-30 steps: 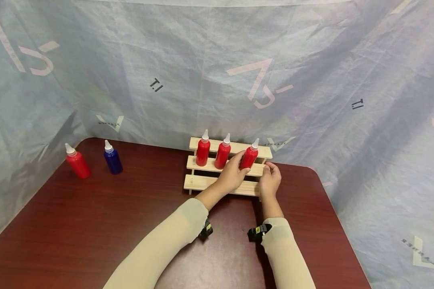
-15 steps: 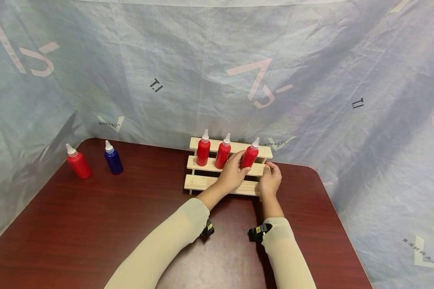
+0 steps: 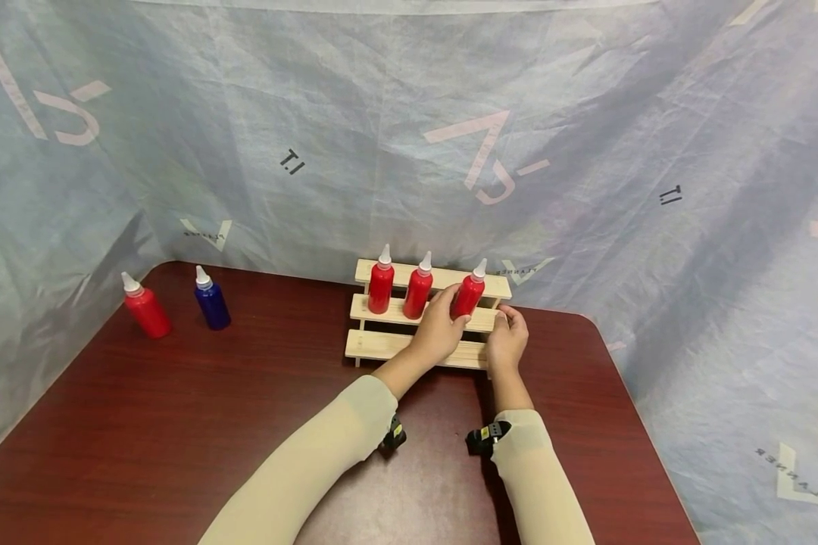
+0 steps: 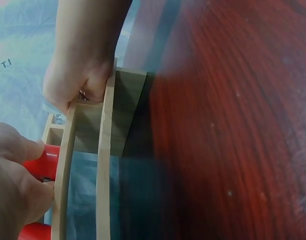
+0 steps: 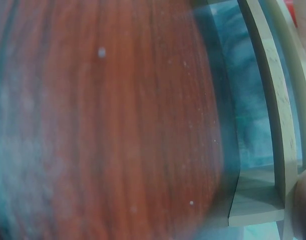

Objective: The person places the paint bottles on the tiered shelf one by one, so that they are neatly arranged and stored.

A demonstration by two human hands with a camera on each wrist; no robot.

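Observation:
A three-tier wooden display rack (image 3: 382,346) stands on the table, with red squeeze bottles in a row on its middle shelf. My left hand (image 3: 438,331) has its thumb and fingers around the rightmost red squeeze bottle (image 3: 469,297), which stands upright with its white nozzle up. Two more bottles, a middle red one (image 3: 419,294) and a left red one (image 3: 380,289), are to its left. At the rack's right end my right hand (image 3: 507,341) grips the end of the middle shelf, its fingers curled in the left wrist view. The bottle's lower part is partly hidden by my left hand.
Far left on the dark red table (image 3: 259,424) stand another red squeeze bottle (image 3: 148,312) and a blue squeeze bottle (image 3: 213,306). A grey printed cloth (image 3: 354,151) hangs behind the table and along both sides.

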